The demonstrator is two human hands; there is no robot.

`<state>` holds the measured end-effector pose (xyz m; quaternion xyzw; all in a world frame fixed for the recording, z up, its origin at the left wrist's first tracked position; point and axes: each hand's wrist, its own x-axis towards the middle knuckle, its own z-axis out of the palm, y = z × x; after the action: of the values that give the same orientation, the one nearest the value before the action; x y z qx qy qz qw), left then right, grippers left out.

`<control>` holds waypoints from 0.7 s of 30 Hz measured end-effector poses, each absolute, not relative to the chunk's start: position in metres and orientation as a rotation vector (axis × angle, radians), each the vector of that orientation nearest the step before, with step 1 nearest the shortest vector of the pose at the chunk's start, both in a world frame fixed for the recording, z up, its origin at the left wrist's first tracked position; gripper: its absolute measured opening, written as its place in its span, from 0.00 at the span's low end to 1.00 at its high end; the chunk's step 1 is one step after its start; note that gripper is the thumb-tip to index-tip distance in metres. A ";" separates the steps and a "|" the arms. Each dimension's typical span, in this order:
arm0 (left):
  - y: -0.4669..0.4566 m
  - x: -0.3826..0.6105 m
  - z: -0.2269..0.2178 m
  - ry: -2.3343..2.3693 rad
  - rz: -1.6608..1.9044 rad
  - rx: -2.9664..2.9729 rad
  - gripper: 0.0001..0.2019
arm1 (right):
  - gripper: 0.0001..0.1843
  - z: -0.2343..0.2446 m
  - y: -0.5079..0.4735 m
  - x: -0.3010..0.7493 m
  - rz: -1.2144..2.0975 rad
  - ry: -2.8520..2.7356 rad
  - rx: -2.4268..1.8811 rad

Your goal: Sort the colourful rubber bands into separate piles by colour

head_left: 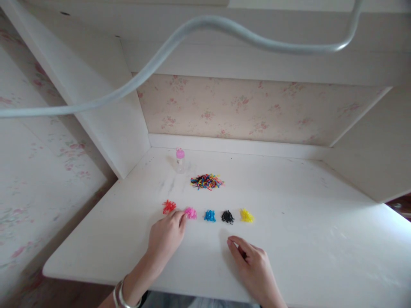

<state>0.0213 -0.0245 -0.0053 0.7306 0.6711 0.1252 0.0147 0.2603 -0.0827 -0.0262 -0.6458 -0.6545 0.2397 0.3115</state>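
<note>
Small rubber bands lie on the white desk in a row of colour piles: red (169, 206), pink (191, 213), blue (209, 215), black (227, 217) and yellow (247, 215). Behind the row is a larger mixed-colour heap of rubber bands (207, 182). My left hand (168, 233) is closed, its fingertips at the left edge of the pink pile and just below the red one; what they pinch is hidden. My right hand (252, 261) rests in front of the black and yellow piles, thumb and forefinger tips together. Anything between them is too small to make out.
A clear bottle with a pink cap (180, 160) stands at the back left of the desk (305, 239). A white cable (199, 23) crosses the upper view. Side panels (96, 85) and an overhead shelf (257, 64) enclose the desk.
</note>
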 end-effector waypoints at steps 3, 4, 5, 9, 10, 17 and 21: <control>-0.025 0.019 -0.005 2.066 0.427 2.273 0.13 | 0.22 -0.026 -0.082 0.260 0.653 -1.722 -1.716; -0.026 0.018 -0.004 2.054 0.443 2.270 0.13 | 0.22 -0.027 -0.083 0.260 0.662 -1.718 -1.718; -0.027 0.017 -0.004 2.041 0.458 2.263 0.13 | 0.22 -0.028 -0.083 0.260 0.670 -1.713 -1.720; -0.037 0.009 -0.005 2.000 0.495 2.216 0.12 | 0.23 -0.026 -0.082 0.258 0.693 -1.693 -1.708; -0.040 0.007 -0.007 1.990 0.506 2.206 0.13 | 0.24 -0.023 -0.081 0.257 0.689 -1.695 -1.701; -0.055 -0.009 -0.016 1.786 0.681 2.091 0.14 | 0.20 0.028 -0.039 0.247 0.451 -1.939 -1.711; -0.054 -0.014 -0.018 1.708 0.803 1.961 0.15 | 0.18 0.040 0.013 0.231 0.285 -2.163 -1.966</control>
<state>-0.0139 -0.0537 -0.0183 0.7047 0.6137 0.2886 0.2085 0.2308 0.0134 0.0398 -0.6659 -0.7326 0.0966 0.1020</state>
